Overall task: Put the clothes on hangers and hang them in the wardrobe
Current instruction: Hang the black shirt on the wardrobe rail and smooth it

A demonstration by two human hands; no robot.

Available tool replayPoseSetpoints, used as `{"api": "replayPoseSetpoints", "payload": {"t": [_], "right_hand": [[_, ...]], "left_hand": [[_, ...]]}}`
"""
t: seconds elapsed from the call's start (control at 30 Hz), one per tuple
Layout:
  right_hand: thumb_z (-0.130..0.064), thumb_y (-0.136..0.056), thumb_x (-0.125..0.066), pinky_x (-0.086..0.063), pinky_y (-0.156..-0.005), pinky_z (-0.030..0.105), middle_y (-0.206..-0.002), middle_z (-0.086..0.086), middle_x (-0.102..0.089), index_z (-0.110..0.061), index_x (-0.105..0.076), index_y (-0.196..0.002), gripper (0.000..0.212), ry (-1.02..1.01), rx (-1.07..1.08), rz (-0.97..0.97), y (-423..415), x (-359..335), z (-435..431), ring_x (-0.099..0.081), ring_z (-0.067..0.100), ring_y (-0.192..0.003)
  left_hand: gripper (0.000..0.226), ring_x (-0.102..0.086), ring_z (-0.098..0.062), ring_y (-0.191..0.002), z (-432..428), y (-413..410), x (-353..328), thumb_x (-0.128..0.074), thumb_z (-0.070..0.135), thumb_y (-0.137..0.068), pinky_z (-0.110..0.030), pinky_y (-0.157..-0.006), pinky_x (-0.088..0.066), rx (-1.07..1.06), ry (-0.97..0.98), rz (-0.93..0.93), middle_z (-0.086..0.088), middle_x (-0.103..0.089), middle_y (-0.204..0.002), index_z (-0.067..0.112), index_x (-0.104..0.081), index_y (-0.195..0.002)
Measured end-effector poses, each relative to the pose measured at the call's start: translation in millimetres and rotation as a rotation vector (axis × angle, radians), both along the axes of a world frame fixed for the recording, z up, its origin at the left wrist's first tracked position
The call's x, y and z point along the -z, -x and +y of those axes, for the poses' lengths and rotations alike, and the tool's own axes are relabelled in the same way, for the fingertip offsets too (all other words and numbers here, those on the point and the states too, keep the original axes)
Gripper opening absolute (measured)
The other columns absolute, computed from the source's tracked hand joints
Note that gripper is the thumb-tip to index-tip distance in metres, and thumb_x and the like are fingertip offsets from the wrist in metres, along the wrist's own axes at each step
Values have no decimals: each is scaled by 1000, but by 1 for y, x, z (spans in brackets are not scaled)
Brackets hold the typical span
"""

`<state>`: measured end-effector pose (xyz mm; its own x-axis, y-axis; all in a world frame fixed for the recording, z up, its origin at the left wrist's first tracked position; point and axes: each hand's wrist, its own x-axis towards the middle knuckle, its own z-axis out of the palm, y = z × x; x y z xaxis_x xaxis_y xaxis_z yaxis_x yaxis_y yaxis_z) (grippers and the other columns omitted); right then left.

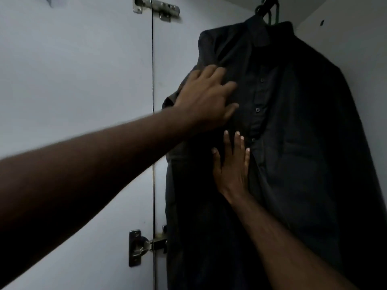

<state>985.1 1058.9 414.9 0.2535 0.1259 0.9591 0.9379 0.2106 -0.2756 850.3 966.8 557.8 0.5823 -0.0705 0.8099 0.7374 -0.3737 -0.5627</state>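
While the black shirt (293,126) hangs buttoned inside the wardrobe (345,28) on a green hanger (272,14) hooked over the rail at top, both hands lie on its front panel. L hand (206,99) upper, fingers spread and slightly bent against the chest fabric; R hand (232,164) just below, fingers straight, flat beside the button placket. Door hinges (156,7) visible to the left, top & bottom.

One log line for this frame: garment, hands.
black shirt: hung on green hanger | left hand: flat on shirt | right hand: flat on shirt
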Motion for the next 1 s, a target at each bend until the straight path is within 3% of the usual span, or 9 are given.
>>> {"api": "replayPoseSetpoints", "payload": {"t": [0.13, 0.27, 0.37, 0.47, 0.57, 0.63, 0.83, 0.93, 1.0], "right_hand": [[-62, -93, -14, -1, -122, 41, -164, 9, -12, -22, -22, -155, 75, -20, -8, 0, -13, 18, 7, -4, 20, -152], [-65, -95, -14, -3, -122, 39, -164, 4, -12, -22, -20, -156, 75, -9, 50, 11, -40, 64, 11, -4, 17, -152], [-66, -96, -11, -4, -123, 39, -164, 2, -10, -20, -17, -156, 76, 32, 69, 54, -65, 110, 9, -4, 17, -152], [-73, -92, -9, -7, -123, 43, -164, 1, -6, -17, -12, -156, 85, 102, 59, 154, -84, 146, 4, 0, 14, -152], [-73, -89, -17, -3, -123, 41, -165, 2, -1, -16, -8, -157, 89, 149, 24, 183, -86, 139, -2, 5, 12, -151], [-70, -89, -20, -1, -123, 39, -165, 4, -2, -19, -9, -157, 86, 121, -1, 143, -77, 114, -5, 3, 14, -152], [-62, -92, -23, 0, -121, 41, -165, 3, -5, -26, -11, -157, 75, 62, -12, -55, -58, 38, -2, 1, 16, -152], [-63, -95, -23, -1, -122, 42, -165, 3, -6, -25, -14, -157, 73, 64, 63, -118, -73, 54, 5, 1, 16, -152], [-64, -96, -19, -6, -122, 42, -165, 3, -10, -24, -18, -156, 72, 42, 84, -42, -89, 93, 10, -4, 18, -152]], "left_hand": [[79, 3, -32, -150, 42, -10, -12, -29, 74, -89, -59, -117, 0, -236, 119, 120, -14, -4, -162, 29, -22, -154], [89, 2, -32, -150, 89, 16, -5, -14, 83, -81, -62, -114, 3, -253, 52, 114, -8, -1, -163, 34, -12, -155], [91, -6, -33, -149, 98, 20, 0, -12, 83, -80, -63, -114, 2, -219, -30, 103, -10, -10, -163, 32, -19, -154], [97, -14, -38, -147, 84, 9, 2, -10, 76, -77, -65, -112, 6, -284, -89, 119, -21, -25, -156, 17, -34, -150], [89, -15, -39, -146, 67, -15, 7, -30, 65, -81, -63, -115, 4, -311, -108, 128, -27, -29, -152, 1, -44, -141], [80, -13, -37, -147, 64, -34, 13, -41, 59, -86, -59, -117, -1, -261, -29, 186, -24, -19, -157, 6, -37, -147], [69, -4, -26, -150, 91, -52, 43, -33, 63, -91, -55, -118, 1, -228, 27, 440, -10, -8, -163, 31, -24, -152], [73, -1, -24, -151, 93, -46, 43, -34, 66, -89, -53, -119, 4, -221, 44, 414, -7, -6, -163, 34, -21, -153], [76, 1, -24, -151, 94, -44, 42, -34, 68, -88, -52, -120, 5, -235, 55, 413, -6, -4, -163, 34, -18, -153]]}}
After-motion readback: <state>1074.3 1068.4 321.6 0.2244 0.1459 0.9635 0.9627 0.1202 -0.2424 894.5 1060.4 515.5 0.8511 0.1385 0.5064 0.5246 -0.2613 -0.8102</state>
